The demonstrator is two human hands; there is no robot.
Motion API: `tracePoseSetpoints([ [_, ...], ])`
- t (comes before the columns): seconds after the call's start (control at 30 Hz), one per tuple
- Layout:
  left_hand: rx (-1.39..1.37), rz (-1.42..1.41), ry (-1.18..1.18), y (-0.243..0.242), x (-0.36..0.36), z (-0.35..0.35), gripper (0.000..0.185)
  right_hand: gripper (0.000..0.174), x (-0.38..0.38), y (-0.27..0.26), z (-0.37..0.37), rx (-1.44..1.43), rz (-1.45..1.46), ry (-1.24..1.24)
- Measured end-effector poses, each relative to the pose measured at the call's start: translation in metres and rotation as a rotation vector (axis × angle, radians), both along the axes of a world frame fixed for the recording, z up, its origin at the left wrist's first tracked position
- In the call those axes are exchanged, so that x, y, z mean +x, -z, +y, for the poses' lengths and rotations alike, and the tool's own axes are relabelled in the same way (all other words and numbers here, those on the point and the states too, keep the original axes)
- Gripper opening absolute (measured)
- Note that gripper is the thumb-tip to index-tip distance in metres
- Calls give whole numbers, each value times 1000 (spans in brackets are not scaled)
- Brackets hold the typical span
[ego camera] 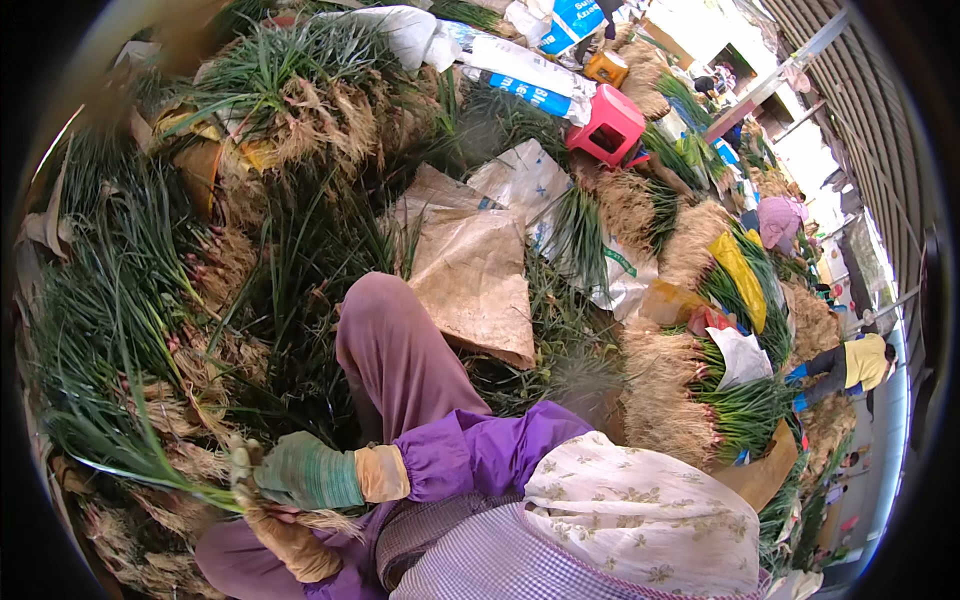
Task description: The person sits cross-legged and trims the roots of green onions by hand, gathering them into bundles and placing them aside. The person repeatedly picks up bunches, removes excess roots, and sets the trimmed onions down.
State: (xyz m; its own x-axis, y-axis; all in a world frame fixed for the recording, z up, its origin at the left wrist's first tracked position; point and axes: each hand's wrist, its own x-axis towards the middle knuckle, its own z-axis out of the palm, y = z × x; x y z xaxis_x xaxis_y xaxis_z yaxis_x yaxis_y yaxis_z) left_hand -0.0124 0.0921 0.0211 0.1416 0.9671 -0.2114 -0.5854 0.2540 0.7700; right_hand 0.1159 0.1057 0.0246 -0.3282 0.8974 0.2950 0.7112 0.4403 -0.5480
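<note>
My left hand (285, 525), in a tan glove, is closed around a few spring onions (214, 493) with long green leaves. Their pale roots (334, 521) stick out beneath the other glove. Right beside it is my right hand (307, 472), in a green knit glove with a tan cuff. Its fingertips meet the left glove at the stalks, and their grip is hidden. Heaped by both hands lie loose spring onions (112, 337) with reddish bulbs and dry, tangled roots. My raised knee (390, 322), in mauve trousers, rises beyond the right glove.
A tan woven sack (476, 270) lies over cut leaves past my knee. Bundled onions (667, 390) are stacked roots outward along the right. Farther off are a pink plastic stool (611, 127), an orange stool (606, 69) and a person in a yellow top (866, 362).
</note>
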Motion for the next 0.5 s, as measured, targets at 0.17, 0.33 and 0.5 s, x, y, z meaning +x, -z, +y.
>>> tracePoseSetpoints([
  [0.17, 87, 275, -443, -61, -24, 14, 50, 7, 8, -22, 16, -57, 457, 52],
  [0.33, 176, -673, -294, -17, -91, 41, 45, 24, 43, 7, 24, -627, 26, -233],
  [0.5, 3, -1042, -317, 20, -80, 25, 51, 35, 20, 10, 55, -452, -336, -220],
])
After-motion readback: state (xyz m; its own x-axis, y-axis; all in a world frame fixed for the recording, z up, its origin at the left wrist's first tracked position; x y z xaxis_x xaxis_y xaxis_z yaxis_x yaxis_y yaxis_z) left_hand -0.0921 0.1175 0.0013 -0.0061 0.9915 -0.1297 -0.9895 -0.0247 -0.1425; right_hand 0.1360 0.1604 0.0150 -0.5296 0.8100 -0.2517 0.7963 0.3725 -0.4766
